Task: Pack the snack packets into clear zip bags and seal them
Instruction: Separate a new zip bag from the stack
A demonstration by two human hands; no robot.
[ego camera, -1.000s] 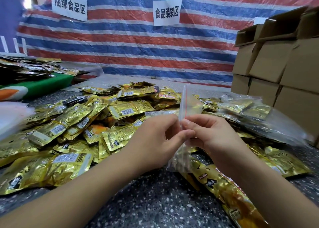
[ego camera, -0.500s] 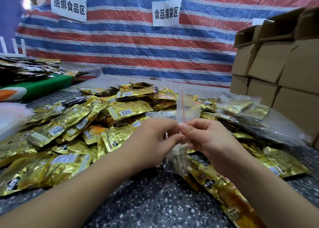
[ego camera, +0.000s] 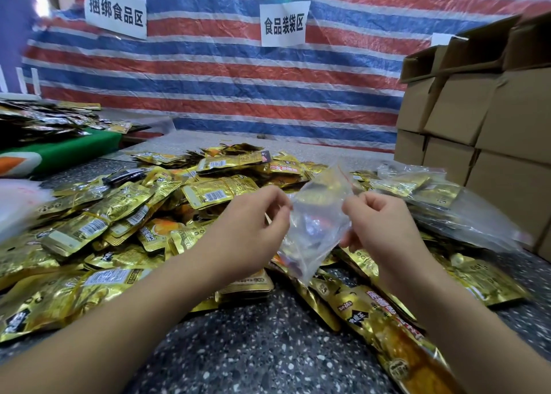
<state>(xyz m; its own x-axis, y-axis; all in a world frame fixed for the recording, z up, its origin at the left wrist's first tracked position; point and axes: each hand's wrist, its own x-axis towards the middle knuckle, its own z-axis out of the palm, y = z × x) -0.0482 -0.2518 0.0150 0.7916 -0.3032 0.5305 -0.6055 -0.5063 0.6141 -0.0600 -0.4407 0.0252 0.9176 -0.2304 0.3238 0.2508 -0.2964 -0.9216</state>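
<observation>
A clear zip bag with a red seal strip hangs between my hands above the speckled table. My left hand pinches its left edge near the mouth. On the other side, my right hand pinches the bag's right edge. The bag is spread wide between them and looks empty. A large heap of gold snack packets covers the table on the left and behind my hands. More gold packets lie at the lower right.
Clear bags filled with gold packets lie to the right of my hands. Stacked cardboard boxes stand at the right edge. A striped tarp with paper signs closes the back. Another pile of packets sits far left.
My hands were close together pinching the bag's top edge-on. They have moved apart, and the bag is now pulled open and spread flat between them.
</observation>
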